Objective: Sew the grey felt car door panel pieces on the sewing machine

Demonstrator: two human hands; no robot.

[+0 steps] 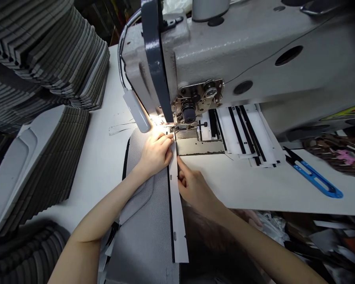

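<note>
My left hand (155,154) pinches a white strip with a black edge (176,209) close to the presser foot (182,128) of an industrial sewing machine (239,51). The strip lies along a grey textured foam panel (142,244), which runs from under my left hand towards me. My right hand (194,188) holds the strip's right edge a little further back, fingertips against it. The needle area is partly hidden by the machine's head and glare from the lamp.
Tall stacks of grey moulded panels (38,173) stand on the white table (102,173) to the left. Black-striped white strips (248,134) lie beside the needle plate (199,146). Blue thread snips (313,177) rest at right. A gooseneck lamp (137,110) hangs near the needle.
</note>
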